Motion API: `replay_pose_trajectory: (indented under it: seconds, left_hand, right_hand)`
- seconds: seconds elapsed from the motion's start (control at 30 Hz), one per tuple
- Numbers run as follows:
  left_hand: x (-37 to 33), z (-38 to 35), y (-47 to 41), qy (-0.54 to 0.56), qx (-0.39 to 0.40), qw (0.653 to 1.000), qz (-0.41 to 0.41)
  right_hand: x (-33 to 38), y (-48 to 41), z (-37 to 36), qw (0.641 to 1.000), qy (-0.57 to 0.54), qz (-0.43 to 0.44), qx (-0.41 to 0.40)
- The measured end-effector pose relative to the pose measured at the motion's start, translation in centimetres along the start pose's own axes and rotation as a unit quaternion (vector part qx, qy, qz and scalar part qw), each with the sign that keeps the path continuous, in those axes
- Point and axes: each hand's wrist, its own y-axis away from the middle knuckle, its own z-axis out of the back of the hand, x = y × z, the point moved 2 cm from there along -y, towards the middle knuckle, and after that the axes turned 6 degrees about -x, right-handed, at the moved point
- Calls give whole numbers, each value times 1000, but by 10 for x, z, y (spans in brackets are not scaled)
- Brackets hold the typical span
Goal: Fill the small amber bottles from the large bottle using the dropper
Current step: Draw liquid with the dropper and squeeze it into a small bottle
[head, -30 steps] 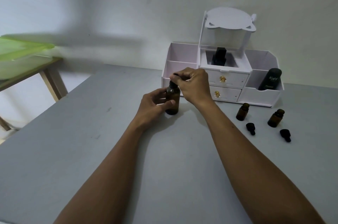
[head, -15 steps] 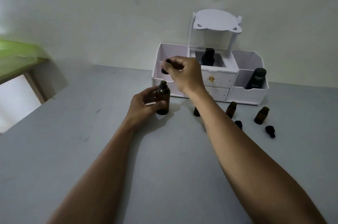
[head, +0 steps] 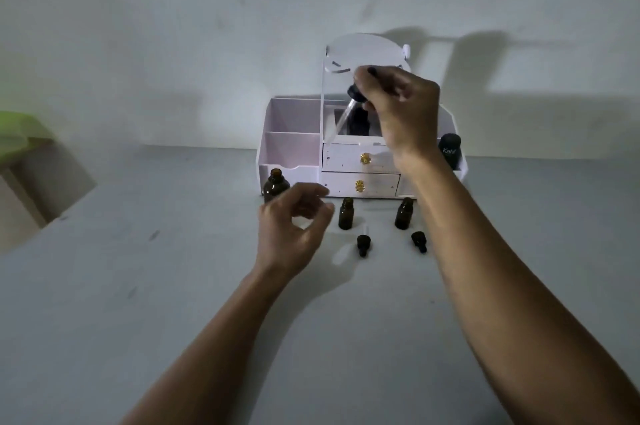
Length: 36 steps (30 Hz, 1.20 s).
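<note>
Aloft, the dropper (head: 343, 116) shows a black cap and clear glass tube.

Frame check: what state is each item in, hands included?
large bottle: upright, uncapped, not held.
dropper: in the air, tilted, pinched by right hand.
left hand: loosely curled, empty.
left small bottle: upright, uncapped.
right small bottle: upright, uncapped.
left cap: lying loose, off its bottle.
right cap: lying loose, off its bottle.
drawers: both shut.
</note>
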Motion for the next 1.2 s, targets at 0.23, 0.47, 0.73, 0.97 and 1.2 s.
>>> replay_pose_trajectory:
  seconds: [0.23,0.47,0.73,0.97,1.2]
  left_hand:
    - [27,-38,-2,-46,95,982,155]
    - [42,-54,-11,-52,132,971,191]
    - [46,-56,-13,-71,142,972,172]
    - [46,-54,-13,-70,147,974,155]
    - [47,-54,-12,-65,144,975,154]
  right_hand:
    - [-30,1,46,995,72,-71,-4]
    - [-55,12,48,990,85,-112,16]
    - [-72,15,45,985,119,-122,32]
    - [-76,17,40,982,146,-110,44]
    - [-70,20,38,981,176,-65,49]
